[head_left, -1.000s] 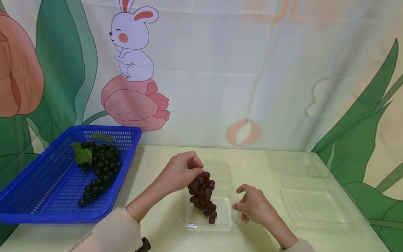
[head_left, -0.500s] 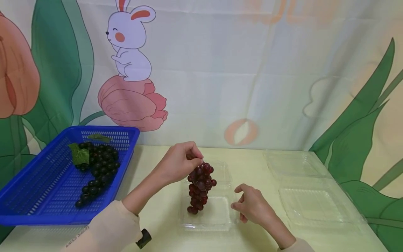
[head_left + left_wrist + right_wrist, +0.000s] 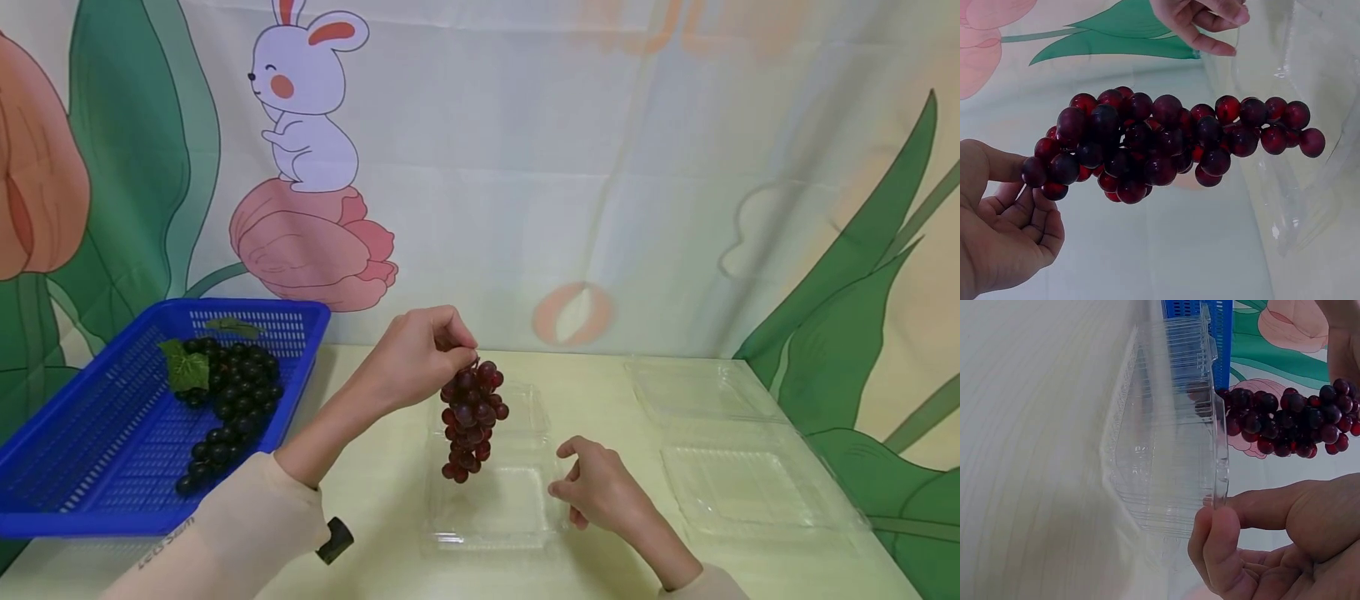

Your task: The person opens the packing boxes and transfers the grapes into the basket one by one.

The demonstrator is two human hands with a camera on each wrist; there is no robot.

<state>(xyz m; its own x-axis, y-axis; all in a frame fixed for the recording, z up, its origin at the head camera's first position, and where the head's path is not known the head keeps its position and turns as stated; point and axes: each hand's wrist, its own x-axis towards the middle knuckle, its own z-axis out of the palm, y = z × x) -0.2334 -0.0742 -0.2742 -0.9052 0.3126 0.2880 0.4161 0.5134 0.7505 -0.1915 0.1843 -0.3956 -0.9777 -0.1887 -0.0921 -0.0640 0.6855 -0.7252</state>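
By its stem end, my left hand (image 3: pixel 412 358) pinches a bunch of dark red grapes (image 3: pixel 472 417). The bunch hangs over an opened clear plastic clamshell container (image 3: pixel 487 542) on the table, and a gap shows below the lowest grapes. At the container's right edge is my right hand (image 3: pixel 600 487). In the right wrist view, the thumb and a finger of this hand (image 3: pixel 1310 531) pinch the rim of the clear container (image 3: pixel 1160 462). The left wrist view shows the whole grape bunch (image 3: pixel 1166 137) hanging from the left hand (image 3: pixel 1010 219).
A blue perforated basket (image 3: pixel 112 521) stands at the left with black grapes (image 3: pixel 240 387) and green leaves (image 3: pixel 183 367) in it. Another opened clear container (image 3: pixel 750 492) lies at the right of the table. Behind the table hangs a printed cloth (image 3: pixel 480 167).
My left hand has risen with the red grapes, which now hang straighter and higher above the container. My right hand has stayed at the container's edge.
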